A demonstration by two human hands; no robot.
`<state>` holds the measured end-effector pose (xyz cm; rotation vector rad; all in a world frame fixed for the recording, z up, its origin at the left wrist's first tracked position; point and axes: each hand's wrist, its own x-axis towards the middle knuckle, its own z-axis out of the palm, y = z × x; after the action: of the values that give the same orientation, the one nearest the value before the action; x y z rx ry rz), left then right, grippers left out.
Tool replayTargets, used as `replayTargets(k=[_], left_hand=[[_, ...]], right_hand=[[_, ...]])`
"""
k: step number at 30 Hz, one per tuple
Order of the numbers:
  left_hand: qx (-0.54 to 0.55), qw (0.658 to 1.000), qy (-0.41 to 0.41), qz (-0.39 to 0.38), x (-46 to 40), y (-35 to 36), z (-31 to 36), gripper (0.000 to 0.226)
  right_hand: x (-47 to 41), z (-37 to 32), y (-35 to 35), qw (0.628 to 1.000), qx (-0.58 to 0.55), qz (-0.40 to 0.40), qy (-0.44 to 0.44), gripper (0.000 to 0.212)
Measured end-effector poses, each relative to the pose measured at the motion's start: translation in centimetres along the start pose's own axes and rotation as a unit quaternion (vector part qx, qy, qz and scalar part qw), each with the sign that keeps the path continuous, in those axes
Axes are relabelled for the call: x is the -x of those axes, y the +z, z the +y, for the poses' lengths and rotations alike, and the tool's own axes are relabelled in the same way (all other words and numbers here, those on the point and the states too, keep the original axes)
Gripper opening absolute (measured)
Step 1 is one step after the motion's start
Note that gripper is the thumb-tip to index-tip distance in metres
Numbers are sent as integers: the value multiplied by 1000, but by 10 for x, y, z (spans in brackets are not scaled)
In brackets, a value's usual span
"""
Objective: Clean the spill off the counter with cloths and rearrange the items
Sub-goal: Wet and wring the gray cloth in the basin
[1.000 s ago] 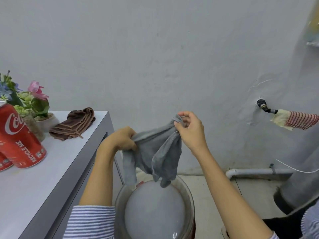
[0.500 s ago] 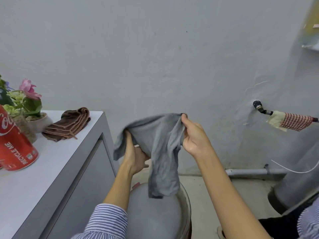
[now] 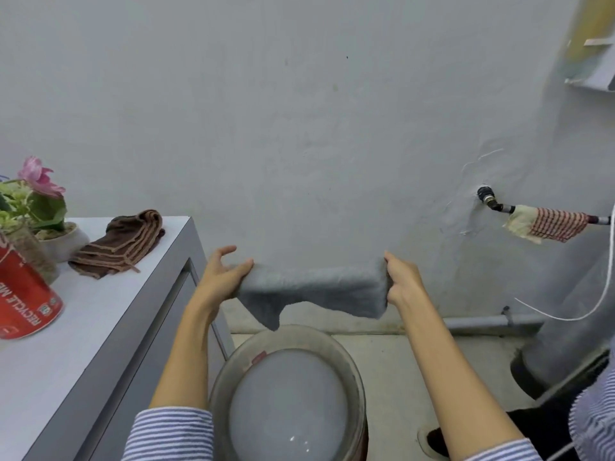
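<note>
A grey cloth [image 3: 316, 292] is stretched out flat between my two hands, above a round bucket [image 3: 352, 357] of cloudy water on the floor. My left hand [image 3: 223, 272] pinches the cloth's left end with thumb and fingers. My right hand [image 3: 401, 281] grips the right end. One corner of the cloth hangs down toward the bucket's rim. To the left is the grey counter [image 3: 100, 314], and a folded brown cloth [image 3: 121, 244] lies on it near the wall.
A red cola can [image 3: 23, 294] stands at the counter's left edge, with a potted flower plant [image 3: 40, 207] behind it. A wall tap [image 3: 492, 201] wrapped in a striped rag [image 3: 549, 221] sticks out at the right. A grey pipe [image 3: 492, 322] runs along the floor.
My hands have moved apart and pulled the bunched grey cloth out into a wide flat strip. The view has shifted a little to the right.
</note>
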<state>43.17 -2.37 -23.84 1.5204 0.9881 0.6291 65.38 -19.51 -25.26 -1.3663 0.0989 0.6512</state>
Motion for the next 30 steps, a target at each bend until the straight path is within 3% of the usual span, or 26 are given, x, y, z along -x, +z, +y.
replayTargets(k=[2, 4, 7, 11, 13, 15, 17, 21, 24, 27, 30], left_hand=[[-53, 998, 39, -9, 1, -4, 1, 51], [-28, 997, 55, -43, 0, -16, 4, 52], [-13, 996, 84, -42, 1, -30, 8, 49], [-97, 983, 133, 79, 1, -25, 5, 32], [-122, 978, 137, 98, 1, -21, 4, 28], [-64, 986, 124, 89, 2, -16, 3, 29], [6, 990, 112, 82, 1, -13, 5, 32], [59, 990, 103, 72, 2, -16, 5, 29], [107, 985, 100, 87, 2, -17, 4, 30], [126, 979, 102, 125, 1, -14, 2, 34], [144, 975, 101, 132, 5, -11, 2, 34]], right_hand=[[2, -2, 0, 1000, -14, -18, 9, 22], [6, -8, -3, 995, -38, -87, 15, 24], [10, -17, -6, 984, -29, -170, -34, 11], [13, -18, -3, 981, 44, -112, -152, 20], [13, -17, -3, 971, 119, -55, -202, 26], [13, -16, -4, 956, 184, -10, -227, 21], [14, -17, -6, 963, 175, -1, -204, 25], [21, -25, -15, 987, -8, -124, -102, 55], [19, -22, -20, 972, 34, -186, -142, 76], [22, -18, -17, 938, 218, -103, -248, 66], [25, -16, -14, 910, 293, 3, -293, 36]])
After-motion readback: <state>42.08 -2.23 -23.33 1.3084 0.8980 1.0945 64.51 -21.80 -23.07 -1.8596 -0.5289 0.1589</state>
